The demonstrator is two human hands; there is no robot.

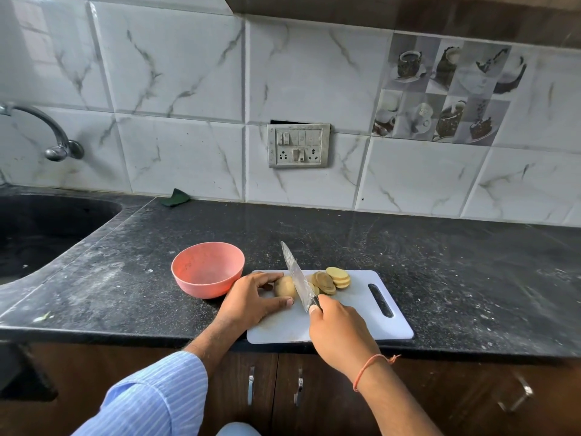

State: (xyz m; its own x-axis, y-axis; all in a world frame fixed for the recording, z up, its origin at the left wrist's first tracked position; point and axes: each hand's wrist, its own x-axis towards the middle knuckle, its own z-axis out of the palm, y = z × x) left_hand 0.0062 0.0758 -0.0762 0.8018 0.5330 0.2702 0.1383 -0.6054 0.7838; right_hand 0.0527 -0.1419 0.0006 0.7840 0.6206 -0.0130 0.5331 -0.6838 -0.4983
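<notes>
A white cutting board (361,322) lies on the black counter near its front edge. On it, my left hand (251,298) holds the uncut end of a potato (284,286) between thumb and fingers. My right hand (338,333) grips the handle of a large knife (297,276). The blade lies against the cut face of the potato, tip pointing away from me. Several round potato slices (333,280) are piled on the board just right of the blade.
A pink bowl (207,269) stands left of the board, touching distance from my left hand. A dark sink (41,231) and a tap (47,133) are at far left. A green scrub pad (176,197) lies by the wall. A switchboard (298,145) is on the tiles.
</notes>
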